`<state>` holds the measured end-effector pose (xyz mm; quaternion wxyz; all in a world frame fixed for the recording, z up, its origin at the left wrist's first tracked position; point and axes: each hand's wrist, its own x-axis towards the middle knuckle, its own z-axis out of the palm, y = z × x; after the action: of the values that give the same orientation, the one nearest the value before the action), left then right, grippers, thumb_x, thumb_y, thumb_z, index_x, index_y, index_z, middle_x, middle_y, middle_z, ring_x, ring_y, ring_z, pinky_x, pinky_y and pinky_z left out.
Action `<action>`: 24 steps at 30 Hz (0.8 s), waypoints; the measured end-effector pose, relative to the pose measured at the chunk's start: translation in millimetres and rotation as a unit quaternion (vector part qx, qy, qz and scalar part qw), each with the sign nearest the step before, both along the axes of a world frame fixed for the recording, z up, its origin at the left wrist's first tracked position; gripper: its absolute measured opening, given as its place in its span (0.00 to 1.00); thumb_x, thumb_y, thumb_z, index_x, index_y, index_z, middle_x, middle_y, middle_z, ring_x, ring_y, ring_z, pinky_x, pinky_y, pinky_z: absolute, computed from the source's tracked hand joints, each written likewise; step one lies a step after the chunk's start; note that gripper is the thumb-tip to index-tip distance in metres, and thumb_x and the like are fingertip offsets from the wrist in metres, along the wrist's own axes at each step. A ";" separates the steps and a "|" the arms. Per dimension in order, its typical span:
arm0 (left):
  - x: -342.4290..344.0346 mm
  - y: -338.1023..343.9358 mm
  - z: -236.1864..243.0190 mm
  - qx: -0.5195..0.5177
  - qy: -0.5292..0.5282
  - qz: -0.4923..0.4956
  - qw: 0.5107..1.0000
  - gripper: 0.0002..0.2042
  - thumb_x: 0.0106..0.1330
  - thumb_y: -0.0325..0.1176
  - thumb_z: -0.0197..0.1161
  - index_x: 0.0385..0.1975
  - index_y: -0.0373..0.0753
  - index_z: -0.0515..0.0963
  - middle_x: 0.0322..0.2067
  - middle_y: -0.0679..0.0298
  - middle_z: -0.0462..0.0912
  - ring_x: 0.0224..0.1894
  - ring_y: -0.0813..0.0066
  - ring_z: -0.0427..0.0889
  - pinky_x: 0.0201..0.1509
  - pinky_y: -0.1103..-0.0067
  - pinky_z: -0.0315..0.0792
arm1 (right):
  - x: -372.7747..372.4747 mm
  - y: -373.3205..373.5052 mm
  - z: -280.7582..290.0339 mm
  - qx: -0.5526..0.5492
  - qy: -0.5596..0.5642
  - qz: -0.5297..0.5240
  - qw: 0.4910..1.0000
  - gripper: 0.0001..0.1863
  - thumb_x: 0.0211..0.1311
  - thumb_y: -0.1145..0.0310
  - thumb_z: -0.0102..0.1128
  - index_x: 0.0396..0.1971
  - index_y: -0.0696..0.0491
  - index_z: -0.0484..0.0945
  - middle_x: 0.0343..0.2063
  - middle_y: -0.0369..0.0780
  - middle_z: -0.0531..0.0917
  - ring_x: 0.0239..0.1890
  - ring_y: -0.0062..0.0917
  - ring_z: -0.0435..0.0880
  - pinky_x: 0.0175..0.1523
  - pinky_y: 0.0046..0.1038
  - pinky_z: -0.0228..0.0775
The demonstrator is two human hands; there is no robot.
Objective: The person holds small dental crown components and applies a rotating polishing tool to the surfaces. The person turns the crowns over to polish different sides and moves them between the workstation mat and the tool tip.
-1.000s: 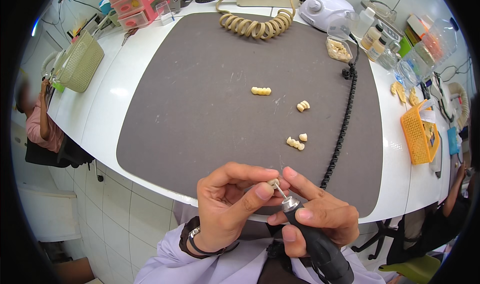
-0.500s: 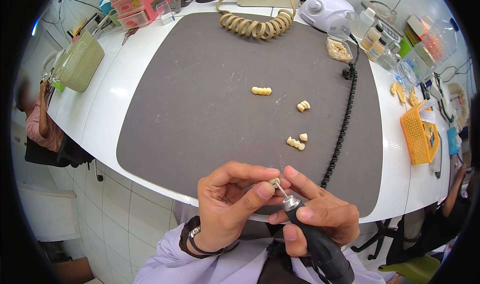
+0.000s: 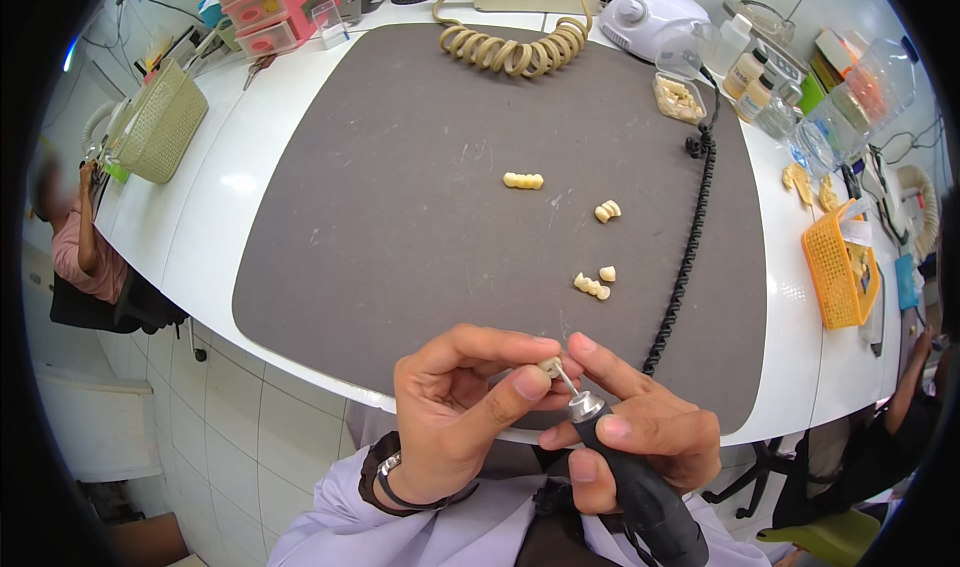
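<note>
My left hand (image 3: 460,407) pinches a small cream dental piece (image 3: 549,366) between its fingertips. My right hand (image 3: 660,437) grips a black rotary handpiece (image 3: 640,497) with a silver collar, its thin bit touching or very close to that piece. My two hands meet at the front of a dark grey mat (image 3: 400,217). On the mat beyond them lie a row of joined tooth crowns (image 3: 523,181), another small group (image 3: 606,211), a single crown (image 3: 607,273) and a joined set (image 3: 591,286).
A black coiled cord (image 3: 685,257) crosses the mat's right side. Behind are a beige coiled hose (image 3: 515,59), white machine (image 3: 635,22), crown box (image 3: 678,102) and bottles (image 3: 742,74). Baskets stand left (image 3: 155,127) and right (image 3: 830,267). Co-workers sit left (image 3: 88,252) and right (image 3: 900,407).
My hands and the handpiece have shifted very slightly to the right, still together around the small piece. The crowns on the mat have not moved.
</note>
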<state>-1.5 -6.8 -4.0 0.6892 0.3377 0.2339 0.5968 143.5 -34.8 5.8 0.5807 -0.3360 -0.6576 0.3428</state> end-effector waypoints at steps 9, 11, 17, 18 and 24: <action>1.9 -1.3 3.7 -0.016 0.055 0.009 0.998 0.08 0.61 0.26 0.61 0.37 0.32 0.72 0.32 0.54 0.80 0.34 0.71 0.83 0.38 0.80 0.79 | -0.1 -0.8 0.2 -0.002 0.005 -0.002 1.000 0.17 0.53 0.78 0.62 0.39 0.58 0.64 0.26 0.52 0.79 0.51 0.49 0.75 0.38 0.32 0.83; 2.0 -1.3 3.7 -0.016 0.054 0.009 0.998 0.08 0.61 0.26 0.61 0.37 0.32 0.72 0.32 0.54 0.80 0.34 0.71 0.83 0.38 0.80 0.80 | -0.4 -1.1 1.0 -0.004 0.004 -0.004 1.000 0.17 0.53 0.78 0.63 0.39 0.58 0.64 0.26 0.52 0.79 0.51 0.49 0.75 0.38 0.32 0.83; 2.0 -1.2 4.1 -0.016 0.054 0.007 0.998 0.08 0.61 0.26 0.61 0.37 0.31 0.72 0.32 0.54 0.80 0.34 0.71 0.83 0.38 0.80 0.80 | 0.0 -1.1 1.8 -0.005 0.000 -0.002 1.000 0.17 0.53 0.78 0.63 0.39 0.57 0.64 0.28 0.54 0.79 0.52 0.48 0.75 0.38 0.32 0.83; 1.9 -1.3 3.1 -0.014 0.054 0.007 0.998 0.08 0.61 0.26 0.61 0.37 0.31 0.72 0.32 0.54 0.80 0.34 0.71 0.83 0.38 0.80 0.80 | 0.0 -1.1 1.9 -0.005 0.000 -0.002 1.000 0.18 0.52 0.78 0.63 0.39 0.57 0.64 0.28 0.54 0.79 0.52 0.48 0.75 0.38 0.32 0.83; 2.4 -1.6 3.8 -0.017 0.054 0.010 0.998 0.08 0.61 0.26 0.61 0.37 0.31 0.72 0.32 0.54 0.80 0.34 0.71 0.83 0.37 0.80 0.79 | 0.5 -1.3 1.1 -0.007 0.002 0.000 1.000 0.17 0.53 0.78 0.62 0.39 0.58 0.64 0.30 0.56 0.78 0.52 0.48 0.75 0.37 0.32 0.83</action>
<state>0.8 -8.3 -0.2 0.6748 0.3556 0.2843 0.5808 144.0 -36.1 6.9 0.5798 -0.3390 -0.6540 0.3481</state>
